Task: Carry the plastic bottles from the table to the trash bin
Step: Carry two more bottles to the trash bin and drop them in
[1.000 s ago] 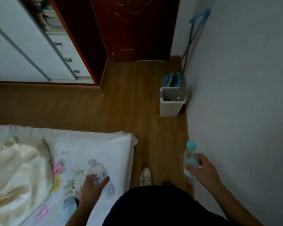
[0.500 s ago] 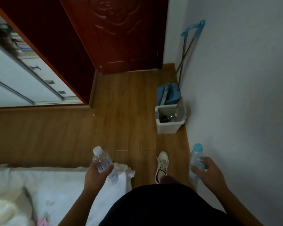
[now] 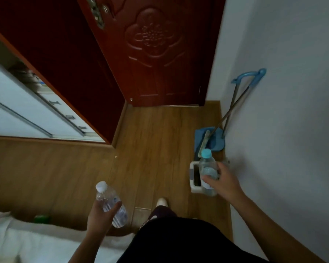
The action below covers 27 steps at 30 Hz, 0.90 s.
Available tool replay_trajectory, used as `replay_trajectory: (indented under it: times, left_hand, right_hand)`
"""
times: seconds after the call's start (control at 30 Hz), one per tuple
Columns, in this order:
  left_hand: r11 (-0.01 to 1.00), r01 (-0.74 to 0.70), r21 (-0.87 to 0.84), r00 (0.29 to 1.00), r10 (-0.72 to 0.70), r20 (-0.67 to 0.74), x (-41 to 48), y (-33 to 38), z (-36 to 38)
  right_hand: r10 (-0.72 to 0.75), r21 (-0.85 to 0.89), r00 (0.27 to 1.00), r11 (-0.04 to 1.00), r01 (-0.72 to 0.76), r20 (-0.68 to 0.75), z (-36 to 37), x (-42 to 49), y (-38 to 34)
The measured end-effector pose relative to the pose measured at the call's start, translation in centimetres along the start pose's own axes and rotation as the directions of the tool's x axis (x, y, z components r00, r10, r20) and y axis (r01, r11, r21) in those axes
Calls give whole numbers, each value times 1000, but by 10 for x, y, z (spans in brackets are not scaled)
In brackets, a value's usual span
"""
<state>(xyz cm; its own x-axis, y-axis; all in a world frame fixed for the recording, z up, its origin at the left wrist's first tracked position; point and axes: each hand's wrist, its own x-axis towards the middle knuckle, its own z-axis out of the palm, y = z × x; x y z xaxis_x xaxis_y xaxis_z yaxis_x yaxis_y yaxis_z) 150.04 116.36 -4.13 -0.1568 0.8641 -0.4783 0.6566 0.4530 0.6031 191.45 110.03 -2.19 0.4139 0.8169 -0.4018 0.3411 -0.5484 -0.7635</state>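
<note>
My left hand (image 3: 101, 213) grips a clear plastic bottle with a white cap (image 3: 110, 203), held tilted above the wooden floor beside the bed. My right hand (image 3: 221, 182) grips a second clear bottle with a light blue cap (image 3: 207, 168), upright and right over the small white trash bin (image 3: 194, 177) that stands on the floor against the right wall. The bottle and hand hide most of the bin's opening.
A blue dustpan (image 3: 211, 139) and a long-handled broom (image 3: 241, 95) lean on the wall behind the bin. A dark red door (image 3: 156, 54) closes the far end. The bed's white sheet (image 3: 27, 242) lies at lower left. My shoe (image 3: 161, 202) is on the floor.
I have walked toward the bin, which is now much nearer. My right hand lifted its bottle up over the bin. My left hand carried its bottle clear of the bed.
</note>
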Motion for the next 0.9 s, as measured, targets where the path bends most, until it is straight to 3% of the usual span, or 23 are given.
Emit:
replay_trajectory:
  times: [0.2, 0.33, 0.47, 0.73, 0.9]
  left_hand:
    - [992, -119, 43, 985, 113, 130, 115, 70, 30]
    - [945, -267, 188, 921, 193, 338, 212, 136, 66]
    - [823, -508, 255, 765, 295, 572, 258, 241, 94]
    - [671, -733, 110, 430, 333, 839, 275, 392, 165]
    - [635, -770, 67, 321, 295, 900, 254, 405, 199]
  right_hand:
    - [181, 119, 978, 979, -168, -108, -11, 46, 16]
    - [349, 195, 892, 933, -303, -286, -6, 54, 20]
    - [517, 287, 742, 856, -430, -427, 9, 53, 2]
    - [759, 543, 403, 649, -532, -511, 74, 11, -18]
    - [811, 628, 310, 582, -516, -497, 108, -7, -32]
